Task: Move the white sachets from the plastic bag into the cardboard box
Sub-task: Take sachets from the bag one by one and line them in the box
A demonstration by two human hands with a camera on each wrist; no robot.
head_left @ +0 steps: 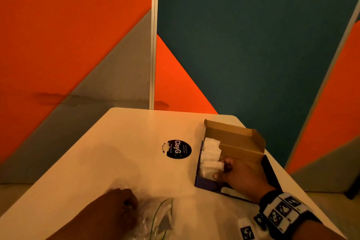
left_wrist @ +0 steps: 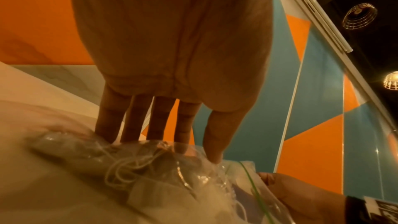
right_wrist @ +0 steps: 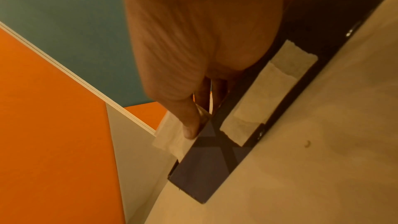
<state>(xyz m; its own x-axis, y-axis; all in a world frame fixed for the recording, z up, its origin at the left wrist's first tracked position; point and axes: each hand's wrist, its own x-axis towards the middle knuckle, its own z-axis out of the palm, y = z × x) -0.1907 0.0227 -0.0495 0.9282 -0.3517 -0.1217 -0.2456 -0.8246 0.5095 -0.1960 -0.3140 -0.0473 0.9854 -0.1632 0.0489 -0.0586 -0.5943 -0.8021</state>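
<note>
A cardboard box (head_left: 239,138) with a dark outside and brown flaps stands open at the table's right side. A row of white sachets (head_left: 210,154) fills its left half. My right hand (head_left: 224,167) reaches into the box and pinches one white sachet (right_wrist: 172,135) between thumb and fingers at the row's near end. The clear plastic bag (head_left: 155,216) with a green zip line lies near the front edge. My left hand (left_wrist: 159,140) presses straight fingers down on the bag (left_wrist: 150,168), which holds sachets and white strings.
A round black sticker (head_left: 176,149) lies on the white table (head_left: 116,142) left of the box. Orange, grey and teal partition panels (head_left: 253,45) close off the far side and the right.
</note>
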